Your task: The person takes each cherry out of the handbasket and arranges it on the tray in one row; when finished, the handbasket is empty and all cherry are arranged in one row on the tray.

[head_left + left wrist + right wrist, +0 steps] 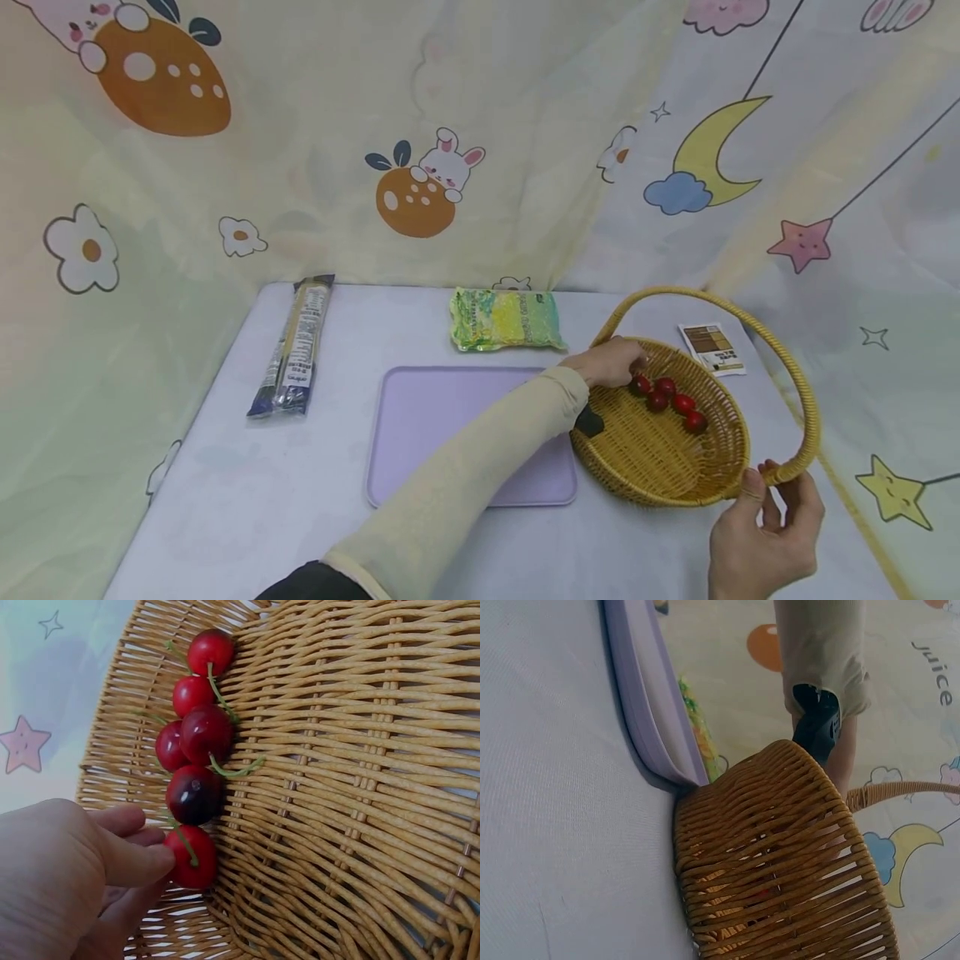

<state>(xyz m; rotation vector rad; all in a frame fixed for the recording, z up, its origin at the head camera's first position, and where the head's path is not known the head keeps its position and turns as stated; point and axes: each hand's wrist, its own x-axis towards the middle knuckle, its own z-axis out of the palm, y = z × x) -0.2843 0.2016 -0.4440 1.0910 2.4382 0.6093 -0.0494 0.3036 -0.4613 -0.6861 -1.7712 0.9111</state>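
Note:
A woven wicker basket (660, 467) with a hoop handle (806, 392) stands at the right of the table. A row of several red cherries (667, 396) lies inside it. My left hand (636, 367) reaches over the rim into the basket. In the left wrist view my left hand (161, 859) pinches the nearest cherry (196, 859), with the other cherries (196, 735) lined up beyond it on the basket (360, 787) weave. My right hand (765, 487) grips the handle's base at the near rim. The right wrist view shows only the basket (780, 862) from outside.
A lilac tray (450, 433) lies left of the basket, touching it. Behind are a green-yellow packet (504, 318), a long dark packet (294, 346) at the left and a small brown card (712, 348). Printed curtains close in the table's back and sides.

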